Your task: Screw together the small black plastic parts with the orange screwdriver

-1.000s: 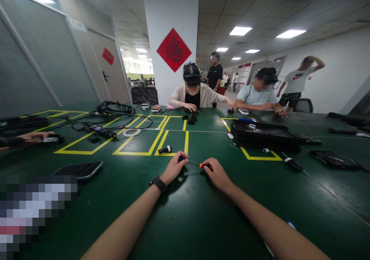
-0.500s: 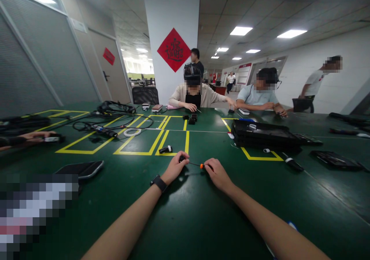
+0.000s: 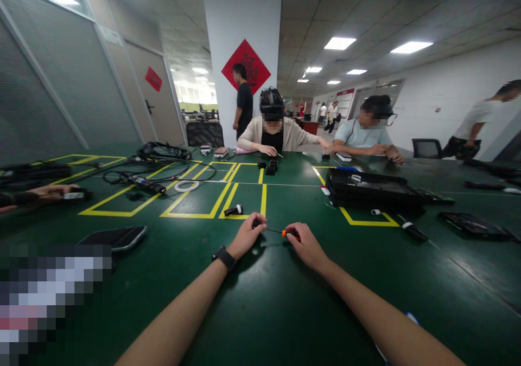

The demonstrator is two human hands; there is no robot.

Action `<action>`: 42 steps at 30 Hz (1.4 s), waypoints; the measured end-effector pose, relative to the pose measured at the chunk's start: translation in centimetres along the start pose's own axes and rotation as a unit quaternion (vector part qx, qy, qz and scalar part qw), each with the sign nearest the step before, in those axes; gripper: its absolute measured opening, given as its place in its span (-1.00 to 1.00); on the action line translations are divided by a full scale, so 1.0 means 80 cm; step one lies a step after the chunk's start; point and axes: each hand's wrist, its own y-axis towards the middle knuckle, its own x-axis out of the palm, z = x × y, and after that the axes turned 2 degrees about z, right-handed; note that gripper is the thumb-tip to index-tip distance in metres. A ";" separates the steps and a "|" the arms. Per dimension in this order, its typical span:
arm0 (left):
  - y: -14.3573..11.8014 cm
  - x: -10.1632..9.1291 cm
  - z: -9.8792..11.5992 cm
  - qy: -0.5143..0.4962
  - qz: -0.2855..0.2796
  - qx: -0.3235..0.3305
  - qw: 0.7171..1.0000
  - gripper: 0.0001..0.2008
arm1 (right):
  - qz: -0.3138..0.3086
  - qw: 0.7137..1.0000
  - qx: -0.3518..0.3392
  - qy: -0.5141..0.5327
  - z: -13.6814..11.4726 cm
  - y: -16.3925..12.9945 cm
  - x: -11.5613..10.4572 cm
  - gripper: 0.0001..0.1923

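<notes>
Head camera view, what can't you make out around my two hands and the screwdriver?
- Small black part under the left hand: mostly covered by the fingers, too small to identify.
- Screwdriver: the right hand hides most of the handle; the tip is too thin to tell whether it meets the part.
- Lower left corner: pixelated, contents unreadable.
- Pale object under the right forearm: cut off by the arm and bottom edge.
</notes>
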 end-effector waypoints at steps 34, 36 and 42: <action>-0.002 0.000 0.013 -0.103 -0.005 -0.057 0.993 -0.68 | -0.004 1.000 0.023 0.020 0.002 -0.002 0.000 -0.85; -0.001 0.000 0.013 -0.106 0.000 -0.057 0.993 -0.68 | -0.006 0.999 0.026 0.021 0.002 -0.002 0.000 -0.85; 0.000 0.001 0.006 -0.134 0.005 -0.072 0.988 -0.67 | 0.003 0.999 0.027 0.022 0.001 -0.002 -0.002 -0.84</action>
